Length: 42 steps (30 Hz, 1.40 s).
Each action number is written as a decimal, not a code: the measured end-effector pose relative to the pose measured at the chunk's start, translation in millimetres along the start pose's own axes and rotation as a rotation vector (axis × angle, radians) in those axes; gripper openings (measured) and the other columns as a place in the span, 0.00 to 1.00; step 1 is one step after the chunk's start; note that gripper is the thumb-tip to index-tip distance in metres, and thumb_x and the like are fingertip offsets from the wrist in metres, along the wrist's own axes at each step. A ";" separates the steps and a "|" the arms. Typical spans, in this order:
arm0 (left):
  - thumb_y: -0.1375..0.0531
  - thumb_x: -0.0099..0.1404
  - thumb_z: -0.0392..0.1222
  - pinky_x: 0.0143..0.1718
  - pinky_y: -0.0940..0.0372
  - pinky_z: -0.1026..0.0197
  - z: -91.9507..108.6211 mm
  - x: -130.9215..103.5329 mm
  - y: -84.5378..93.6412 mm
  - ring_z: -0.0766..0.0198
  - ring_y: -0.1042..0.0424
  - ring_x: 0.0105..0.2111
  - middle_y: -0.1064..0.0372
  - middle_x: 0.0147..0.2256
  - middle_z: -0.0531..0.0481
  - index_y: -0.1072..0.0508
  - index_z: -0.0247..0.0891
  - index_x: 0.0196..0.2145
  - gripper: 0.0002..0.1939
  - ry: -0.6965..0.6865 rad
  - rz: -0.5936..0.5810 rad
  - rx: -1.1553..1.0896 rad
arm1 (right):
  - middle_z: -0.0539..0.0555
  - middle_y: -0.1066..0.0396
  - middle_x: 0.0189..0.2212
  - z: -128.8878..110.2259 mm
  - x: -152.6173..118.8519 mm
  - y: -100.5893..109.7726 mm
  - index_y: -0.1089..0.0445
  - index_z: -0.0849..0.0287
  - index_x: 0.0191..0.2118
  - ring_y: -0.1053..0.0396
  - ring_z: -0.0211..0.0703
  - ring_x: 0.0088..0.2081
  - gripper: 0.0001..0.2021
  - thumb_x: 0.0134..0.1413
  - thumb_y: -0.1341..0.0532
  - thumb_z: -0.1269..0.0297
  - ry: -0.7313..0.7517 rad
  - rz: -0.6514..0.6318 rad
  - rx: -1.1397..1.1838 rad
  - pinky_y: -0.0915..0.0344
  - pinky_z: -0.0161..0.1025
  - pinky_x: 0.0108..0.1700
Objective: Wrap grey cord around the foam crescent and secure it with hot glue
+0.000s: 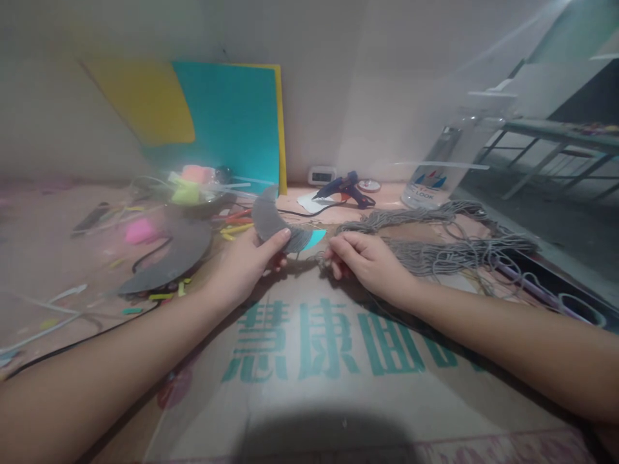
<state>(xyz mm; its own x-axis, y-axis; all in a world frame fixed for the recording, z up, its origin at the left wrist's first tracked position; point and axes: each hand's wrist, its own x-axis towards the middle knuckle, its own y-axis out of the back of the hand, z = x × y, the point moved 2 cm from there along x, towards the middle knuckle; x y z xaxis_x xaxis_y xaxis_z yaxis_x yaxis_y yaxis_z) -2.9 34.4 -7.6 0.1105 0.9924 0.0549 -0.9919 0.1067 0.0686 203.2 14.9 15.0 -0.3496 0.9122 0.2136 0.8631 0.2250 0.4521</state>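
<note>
A crescent-shaped piece [267,216] is wound with grey cord, and its bare turquoise tip [315,240] points to the right. My left hand [264,251] grips it near the lower end, thumb pressed on the windings. Just right of that tip is my right hand [355,254], its fingers pinched together. A thin strand of grey cord runs between the piece and these fingertips; its end is hidden. Behind and to the right of my right hand lies a loose bundle of grey cord [435,251].
A glue gun [338,187] lies by a small digital clock [322,175]. Further right stands a clear plastic bottle [430,174]. On the left are a large grey curved piece [178,258], a pink lump [140,230] and scattered scraps. Turquoise card [236,122] leans on the wall.
</note>
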 end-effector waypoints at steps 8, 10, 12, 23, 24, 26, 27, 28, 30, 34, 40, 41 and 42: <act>0.37 0.59 0.61 0.17 0.42 0.68 3.4 -4.2 1.7 0.69 0.38 0.16 0.37 0.18 0.57 0.33 0.38 0.30 0.21 -0.005 -0.004 0.051 | 0.51 0.28 0.24 0.2 0.3 1.2 0.29 0.61 0.28 0.33 0.36 0.26 0.14 0.59 0.39 0.55 -0.037 0.032 0.004 0.37 0.35 0.30; 0.37 0.59 0.59 0.21 0.37 0.66 5.9 -6.2 -0.1 0.67 0.33 0.19 0.33 0.21 0.54 0.30 0.37 0.30 0.21 -0.015 -0.028 0.057 | 0.51 0.30 0.24 1.3 1.5 0.9 0.26 0.62 0.35 0.35 0.36 0.26 0.14 0.60 0.41 0.55 -0.045 0.020 0.016 0.37 0.36 0.29; 0.37 0.59 0.59 0.24 0.35 0.64 7.4 -7.5 -1.1 0.64 0.29 0.22 0.28 0.24 0.49 0.27 0.35 0.31 0.21 -0.018 -0.031 0.083 | 0.50 0.30 0.26 3.1 2.8 -1.7 0.28 0.61 0.45 0.35 0.35 0.25 0.13 0.59 0.40 0.59 -0.098 -0.018 0.119 0.37 0.35 0.28; 0.42 0.62 0.61 0.35 0.31 0.58 11.5 -10.1 3.4 0.55 0.23 0.32 0.21 0.30 0.46 0.23 0.37 0.28 0.23 -0.087 0.034 0.396 | 0.49 0.28 0.24 -3.8 -0.1 -16.1 0.30 0.61 0.42 0.36 0.30 0.21 0.07 0.59 0.40 0.66 -0.228 -0.308 0.310 0.40 0.30 0.24; 0.42 0.62 0.61 0.35 0.31 0.58 12.3 -10.6 3.4 0.55 0.23 0.32 0.21 0.30 0.46 0.23 0.37 0.28 0.23 -0.087 0.040 0.411 | 0.48 0.29 0.22 -4.6 -1.0 -15.4 0.29 0.61 0.40 0.36 0.31 0.21 0.06 0.59 0.40 0.65 -0.233 -0.302 0.289 0.40 0.30 0.24; 0.42 0.62 0.61 0.35 0.31 0.58 13.5 -11.5 2.9 0.55 0.23 0.32 0.21 0.31 0.46 0.23 0.37 0.28 0.23 -0.080 0.043 0.427 | 0.47 0.30 0.21 -6.2 -2.7 -13.1 0.29 0.61 0.37 0.35 0.32 0.22 0.05 0.58 0.39 0.65 -0.209 -0.277 0.239 0.39 0.31 0.26; 0.42 0.62 0.61 0.34 0.31 0.59 13.9 -11.8 2.5 0.55 0.23 0.32 0.21 0.31 0.46 0.23 0.37 0.28 0.23 -0.076 0.038 0.426 | 0.47 0.30 0.21 -7.0 -3.4 -11.7 0.28 0.60 0.35 0.34 0.32 0.23 0.05 0.57 0.39 0.65 -0.179 -0.265 0.200 0.38 0.32 0.27; 0.42 0.62 0.60 0.33 0.32 0.59 14.2 -12.0 2.0 0.55 0.23 0.32 0.21 0.31 0.46 0.23 0.37 0.28 0.22 -0.073 0.033 0.418 | 0.47 0.30 0.22 -7.8 -3.8 -9.8 0.27 0.60 0.34 0.33 0.33 0.24 0.04 0.57 0.38 0.66 -0.140 -0.251 0.150 0.37 0.32 0.29; 0.41 0.62 0.60 0.30 0.32 0.60 14.2 -12.1 1.2 0.55 0.23 0.31 0.21 0.30 0.46 0.23 0.37 0.27 0.21 -0.069 0.026 0.386 | 0.49 0.27 0.24 -9.2 -3.7 -4.8 0.25 0.59 0.33 0.31 0.35 0.28 0.05 0.57 0.38 0.66 -0.047 -0.201 0.034 0.35 0.34 0.33; 0.39 0.60 0.58 0.27 0.33 0.61 10.8 -11.7 1.0 0.57 0.24 0.28 0.22 0.29 0.45 0.23 0.37 0.29 0.19 -0.046 0.014 0.312 | 0.50 0.24 0.30 -10.4 0.6 6.1 0.24 0.58 0.38 0.31 0.34 0.26 0.09 0.60 0.42 0.64 0.009 -0.137 -0.036 0.36 0.34 0.30; 0.39 0.60 0.60 0.25 0.34 0.61 7.1 -11.4 -0.5 0.56 0.24 0.26 0.22 0.28 0.43 0.22 0.37 0.30 0.22 0.019 -0.036 0.307 | 0.47 0.33 0.22 -19.5 7.8 17.7 0.26 0.60 0.37 0.37 0.33 0.22 0.09 0.60 0.42 0.64 -0.005 -0.078 -0.049 0.40 0.33 0.25; 0.39 0.60 0.60 0.25 0.34 0.61 7.4 -11.4 -1.0 0.56 0.24 0.27 0.22 0.28 0.43 0.22 0.37 0.30 0.22 0.034 -0.042 0.315 | 0.48 0.32 0.23 -22.0 8.1 19.4 0.26 0.60 0.35 0.37 0.34 0.23 0.08 0.60 0.41 0.64 0.041 -0.043 -0.105 0.40 0.34 0.27; 0.39 0.59 0.61 0.25 0.34 0.61 8.0 -11.4 -1.5 0.56 0.24 0.27 0.21 0.29 0.43 0.22 0.37 0.30 0.22 0.048 -0.047 0.327 | 0.49 0.31 0.25 -24.2 8.0 20.8 0.26 0.60 0.34 0.36 0.35 0.25 0.08 0.59 0.40 0.63 0.096 -0.005 -0.168 0.39 0.35 0.30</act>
<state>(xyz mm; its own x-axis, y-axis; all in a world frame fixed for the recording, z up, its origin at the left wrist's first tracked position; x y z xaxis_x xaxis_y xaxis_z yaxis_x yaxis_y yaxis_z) -2.2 22.4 -0.3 0.1453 0.9894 -0.0026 -0.9125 0.1350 0.3861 209.6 18.6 47.1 -0.3938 0.8727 0.2885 0.7910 0.1618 0.5900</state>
